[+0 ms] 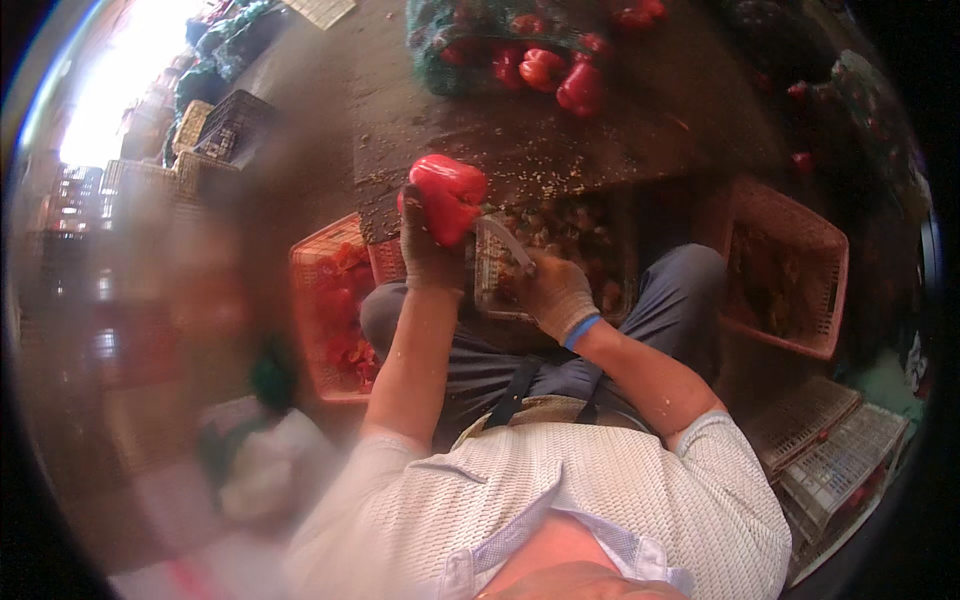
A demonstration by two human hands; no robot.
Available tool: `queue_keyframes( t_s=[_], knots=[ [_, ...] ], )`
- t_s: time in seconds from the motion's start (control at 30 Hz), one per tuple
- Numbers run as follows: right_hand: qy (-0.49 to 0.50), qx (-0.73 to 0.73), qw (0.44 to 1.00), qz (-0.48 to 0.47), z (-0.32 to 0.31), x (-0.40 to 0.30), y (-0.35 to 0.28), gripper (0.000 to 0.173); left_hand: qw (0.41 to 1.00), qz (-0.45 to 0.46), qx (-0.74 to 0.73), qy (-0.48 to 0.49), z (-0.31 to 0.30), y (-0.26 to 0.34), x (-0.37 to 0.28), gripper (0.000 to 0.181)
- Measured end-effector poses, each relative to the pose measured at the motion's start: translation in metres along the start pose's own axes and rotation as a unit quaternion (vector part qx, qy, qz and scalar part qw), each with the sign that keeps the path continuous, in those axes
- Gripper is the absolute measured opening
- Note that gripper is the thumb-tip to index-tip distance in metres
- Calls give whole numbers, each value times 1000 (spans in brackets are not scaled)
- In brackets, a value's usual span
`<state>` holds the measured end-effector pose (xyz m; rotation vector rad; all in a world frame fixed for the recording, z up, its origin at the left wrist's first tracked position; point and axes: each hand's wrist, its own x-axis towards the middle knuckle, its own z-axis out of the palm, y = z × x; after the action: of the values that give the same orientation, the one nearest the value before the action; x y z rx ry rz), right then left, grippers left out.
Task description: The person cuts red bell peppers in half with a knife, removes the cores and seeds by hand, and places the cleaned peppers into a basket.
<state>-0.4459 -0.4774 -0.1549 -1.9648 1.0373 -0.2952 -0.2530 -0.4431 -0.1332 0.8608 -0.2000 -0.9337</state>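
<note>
My left hand (431, 251), in a knitted work glove, holds up a red bell pepper (448, 193) above the near edge of a dark work surface (525, 135). In my gloved right hand (553, 289) is a knife with a curved blade (508, 238), its tip at the pepper's right side by the stem. Pale seeds are scattered over the surface beyond the pepper. Between my knees, below the knife, stands a crate (491, 289) with pepper scraps and seeds in it. Whole red peppers (544, 69) lie at the far side, by a green mesh bag (435, 52).
A red crate (330, 386) with red pepper pieces stands by my left knee. A reddish crate (814, 345) with dark contents is beyond my right knee. Flat plastic crates (840, 450) lie at the lower right. Stacked crates (232, 127) stand at the upper left. The left side is blurred.
</note>
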Motion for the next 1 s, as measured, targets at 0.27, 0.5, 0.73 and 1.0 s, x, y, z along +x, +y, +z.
queue_keyframes(
  t_s=[0.27, 0.5, 0.73, 1.0],
  knots=[
    [-57, 396, 899, 181, 20, -54, 91, 22, 963, -216, -138, -86, -44, -25, -34, 92],
    [-29, 450, 893, 9, -45, -26, 65, 35, 890, -401, 5, -215, -7, -51, -58, 101],
    [-71, 466, 871, 141, -17, -29, 80, 43, 892, -189, 407, -46, 5, -55, -63, 51],
    [-26, 459, 886, 58, -21, -30, 61, 49, 845, 8, 520, -126, 8, -52, -81, 50]
  ],
)
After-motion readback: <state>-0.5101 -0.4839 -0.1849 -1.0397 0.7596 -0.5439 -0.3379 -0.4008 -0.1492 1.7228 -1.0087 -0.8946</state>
